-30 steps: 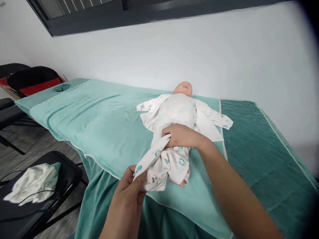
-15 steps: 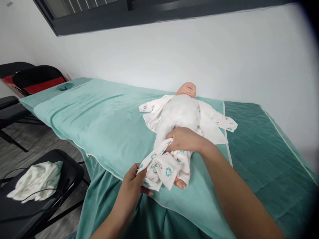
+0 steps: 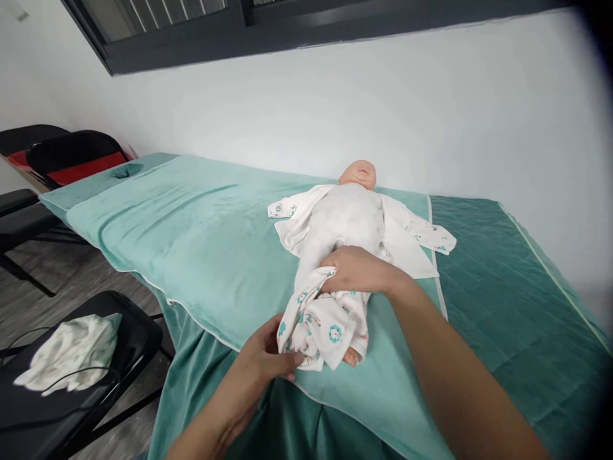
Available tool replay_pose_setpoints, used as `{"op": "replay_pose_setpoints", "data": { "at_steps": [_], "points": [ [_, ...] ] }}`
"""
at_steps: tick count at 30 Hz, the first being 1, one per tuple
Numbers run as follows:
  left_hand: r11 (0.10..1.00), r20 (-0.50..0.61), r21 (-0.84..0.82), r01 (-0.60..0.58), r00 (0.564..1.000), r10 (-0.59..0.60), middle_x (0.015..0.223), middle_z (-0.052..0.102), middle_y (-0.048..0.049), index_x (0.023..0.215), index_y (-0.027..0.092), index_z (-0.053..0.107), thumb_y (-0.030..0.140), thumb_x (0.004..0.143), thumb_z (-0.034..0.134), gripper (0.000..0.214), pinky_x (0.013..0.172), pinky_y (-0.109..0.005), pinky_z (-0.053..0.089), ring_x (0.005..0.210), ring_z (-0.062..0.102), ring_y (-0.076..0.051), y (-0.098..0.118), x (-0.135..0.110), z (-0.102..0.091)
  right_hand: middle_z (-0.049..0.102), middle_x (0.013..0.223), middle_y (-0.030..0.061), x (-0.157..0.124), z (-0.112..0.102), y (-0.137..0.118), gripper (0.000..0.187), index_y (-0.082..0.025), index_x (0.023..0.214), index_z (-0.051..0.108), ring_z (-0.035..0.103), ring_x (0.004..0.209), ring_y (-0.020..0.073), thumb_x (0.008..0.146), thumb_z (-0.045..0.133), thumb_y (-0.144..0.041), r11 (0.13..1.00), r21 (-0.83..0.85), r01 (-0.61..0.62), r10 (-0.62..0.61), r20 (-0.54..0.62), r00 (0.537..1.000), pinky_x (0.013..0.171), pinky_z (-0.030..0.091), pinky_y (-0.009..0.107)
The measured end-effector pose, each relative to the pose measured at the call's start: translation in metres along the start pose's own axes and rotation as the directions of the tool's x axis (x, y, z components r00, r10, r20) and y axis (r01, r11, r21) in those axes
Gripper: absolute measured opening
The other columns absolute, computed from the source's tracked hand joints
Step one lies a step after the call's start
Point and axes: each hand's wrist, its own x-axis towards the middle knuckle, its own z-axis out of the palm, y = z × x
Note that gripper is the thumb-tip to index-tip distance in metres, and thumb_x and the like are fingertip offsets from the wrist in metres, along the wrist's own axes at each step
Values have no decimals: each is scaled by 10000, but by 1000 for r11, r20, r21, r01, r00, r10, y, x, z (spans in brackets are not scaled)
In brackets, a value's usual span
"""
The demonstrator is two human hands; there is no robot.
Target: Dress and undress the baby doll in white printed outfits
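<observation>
A baby doll (image 3: 347, 214) with a white cloth body lies on its back on the green-covered bed. A white printed baby top (image 3: 407, 246) is spread open around its arms and torso. Printed baby pants (image 3: 330, 326) are bunched around its lower legs, and one foot (image 3: 351, 356) pokes out at the hem. My left hand (image 3: 271, 354) is closed on the lower left edge of the pants, thumb on top. Higher up, my right hand (image 3: 352, 269) grips the waist of the pants at the thighs; its fingertips are partly hidden by cloth.
The bed (image 3: 191, 236) runs along a white wall, with a darker quilted cover (image 3: 502, 281) at its right. A crumpled white cloth (image 3: 71, 351) and a thin black cable lie on a black chair (image 3: 129, 326) at left. More black chairs (image 3: 79, 153) stand farther back.
My left hand has shifted slightly right and turned, its thumb now over the pants' lower edge. The stretched strip of cloth now hangs nearer the leg. My right hand has barely moved.
</observation>
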Motion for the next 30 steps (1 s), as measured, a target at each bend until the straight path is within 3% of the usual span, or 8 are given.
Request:
{"op": "replay_pose_setpoints", "data": {
  "at_steps": [4, 10, 14, 17, 22, 26, 30],
  "points": [
    [995, -57, -9, -102, 993, 102, 861, 663, -25, 1196, 197, 651, 278, 644, 815, 581, 557, -224, 350, 685, 517, -141, -5, 14, 0, 734, 824, -19, -2, -2, 0, 331, -239, 791, 733, 642, 788, 195, 734, 702, -564, 992, 123, 18, -15, -29, 999, 635, 391, 265],
    [955, 58, 167, -245, 969, 238, 992, 697, -23, 1132, 219, 656, 173, 647, 772, 501, 777, -267, 461, 896, 597, -202, 12, 35, -18, 711, 837, -14, -5, -6, 7, 395, -224, 837, 722, 627, 798, 197, 688, 751, -589, 973, 222, 65, -68, 6, 998, 641, 400, 268],
    [916, 72, 309, -255, 967, 245, 881, 687, -5, 1020, 193, 688, 171, 675, 725, 347, 743, -258, 453, 843, 591, -193, 24, 48, -32, 690, 831, -12, -7, -9, 9, 422, -216, 830, 698, 614, 796, 193, 699, 737, -614, 967, 243, 78, -90, 38, 995, 645, 404, 267],
    [905, -24, 343, -251, 961, 276, 752, 644, 31, 908, 189, 680, 182, 645, 727, 267, 631, -227, 409, 711, 555, -152, 25, 59, -36, 691, 855, -3, -8, -10, 9, 405, -216, 860, 698, 614, 806, 197, 751, 694, -606, 973, 215, 81, -93, 49, 994, 657, 406, 272],
    [874, -184, 370, -315, 897, 401, 721, 627, 33, 851, 184, 639, 175, 637, 670, 216, 604, -225, 390, 658, 530, -136, 28, 82, -33, 699, 864, 2, -8, -9, 9, 312, -219, 902, 703, 613, 793, 197, 792, 676, -510, 985, 155, 75, -83, 46, 996, 640, 398, 272],
    [745, -159, 536, -398, 818, 552, 830, 680, 5, 868, 182, 665, 168, 671, 621, 202, 692, -246, 420, 775, 572, -158, 41, 108, -24, 702, 854, -11, -8, -7, 11, 213, -225, 894, 704, 611, 779, 186, 804, 659, -412, 979, 184, 89, -92, 8, 996, 645, 400, 262],
    [693, -184, 602, -396, 776, 603, 855, 684, 1, 882, 191, 649, 159, 689, 586, 205, 736, -266, 430, 807, 579, -164, 46, 134, -15, 674, 780, -24, -5, -1, 15, 182, -210, 854, 693, 588, 728, 176, 816, 617, -370, 967, 247, 60, -29, -125, 992, 612, 381, 256]
  ]
}}
